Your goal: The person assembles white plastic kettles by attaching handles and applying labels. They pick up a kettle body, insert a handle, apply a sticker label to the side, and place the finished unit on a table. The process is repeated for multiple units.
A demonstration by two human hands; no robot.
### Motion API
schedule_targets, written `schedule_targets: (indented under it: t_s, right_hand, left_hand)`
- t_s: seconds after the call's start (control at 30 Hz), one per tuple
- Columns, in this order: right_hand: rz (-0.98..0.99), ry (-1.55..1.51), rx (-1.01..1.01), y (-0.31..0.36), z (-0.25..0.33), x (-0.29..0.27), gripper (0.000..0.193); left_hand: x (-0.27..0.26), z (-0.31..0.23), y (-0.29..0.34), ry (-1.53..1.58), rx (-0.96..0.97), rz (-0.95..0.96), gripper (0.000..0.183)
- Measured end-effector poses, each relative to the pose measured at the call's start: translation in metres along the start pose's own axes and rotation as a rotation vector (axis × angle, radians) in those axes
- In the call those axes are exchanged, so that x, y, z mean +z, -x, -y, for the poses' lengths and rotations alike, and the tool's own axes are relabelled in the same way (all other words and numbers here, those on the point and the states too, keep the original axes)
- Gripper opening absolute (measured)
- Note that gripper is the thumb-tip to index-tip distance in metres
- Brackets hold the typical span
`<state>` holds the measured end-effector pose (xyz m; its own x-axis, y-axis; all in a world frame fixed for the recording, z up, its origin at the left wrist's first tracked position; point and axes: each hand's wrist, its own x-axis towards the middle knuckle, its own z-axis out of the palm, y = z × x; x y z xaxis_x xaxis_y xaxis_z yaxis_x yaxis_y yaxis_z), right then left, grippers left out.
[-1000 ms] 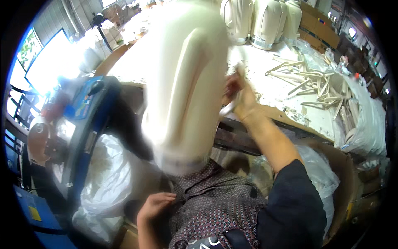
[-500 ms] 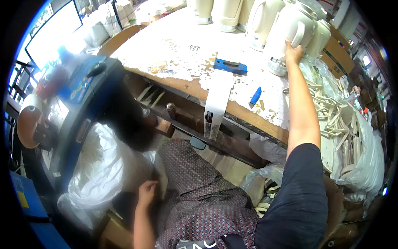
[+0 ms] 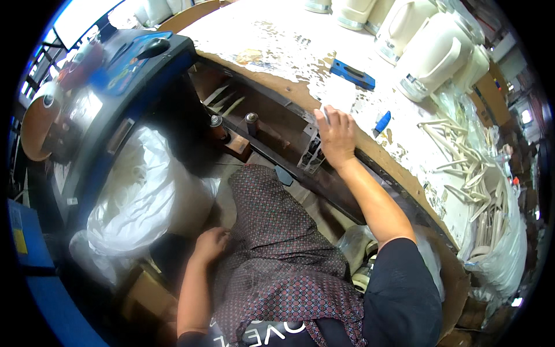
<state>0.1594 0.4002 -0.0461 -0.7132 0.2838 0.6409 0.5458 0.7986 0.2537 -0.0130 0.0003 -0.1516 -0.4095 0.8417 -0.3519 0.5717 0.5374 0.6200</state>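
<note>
The right hand (image 3: pixel 337 136) hides part of the white strip (image 3: pixel 341 95) at the worktop's (image 3: pixel 277 34) near edge. Toward the far edge, the picture's top cuts off some cream jugs (image 3: pixel 354 10).

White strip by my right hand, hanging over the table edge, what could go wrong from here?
The white strip hangs over the front edge of the table, right by your right hand, so a careless tug might crease it or drag it down.

The small blue tool lies near that edge, so your forearm could brush it off.

The cream jugs stand close together, so bumping one might knock its neighbour.
</note>
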Motion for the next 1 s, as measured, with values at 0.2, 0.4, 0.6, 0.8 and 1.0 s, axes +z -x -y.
schedule_targets:
  t_s: [0.2,0.4,0.6,0.8,1.0]
  right_hand:
    - [-0.08,-0.312,-0.013,0.003,-0.023,-0.011,0.036]
    - [-0.037,-0.378,-0.034,-0.019,-0.026,-0.024,0.017]
    - [0.165,-0.406,0.109,-0.034,-0.052,-0.01,0.031]
    - [-0.093,-0.539,0.162,-0.031,-0.034,-0.02,0.019]
    - [-0.195,-0.355,-0.222,0.014,0.002,-0.056,0.011]
  left_hand:
    - [-0.009,-0.002,0.013,0.02,-0.022,-0.074,0.029]
    - [-0.007,0.012,0.028,0.014,-0.045,-0.037,0.032]
    - [-0.013,0.001,0.032,-0.003,0.005,-0.064,0.033]
    - [-0.015,0.003,0.038,0.02,-0.041,-0.081,0.033]
    - [-0.011,0.009,0.038,-0.037,-0.071,-0.057,0.034]
